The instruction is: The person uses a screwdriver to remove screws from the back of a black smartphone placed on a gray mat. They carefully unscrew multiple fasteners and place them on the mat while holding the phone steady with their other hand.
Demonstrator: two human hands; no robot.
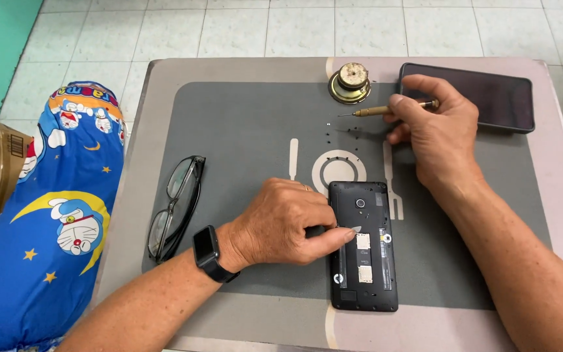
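The opened phone [363, 246] lies near the bench's [242, 313] front edge. Left hand [281, 225] fingers pinch a small pick [353, 229] against it; right hand [434, 124] grips a screwdriver [376, 111] near loose screws [346, 130], open mat [242, 143] leftward.

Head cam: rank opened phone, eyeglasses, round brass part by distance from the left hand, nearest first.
From the left hand:
1. Opened phone, touched by the fingertips, just to its right.
2. Eyeglasses, on the mat's left edge, apart from the hand.
3. Round brass part, at the mat's far edge, beside the right hand.
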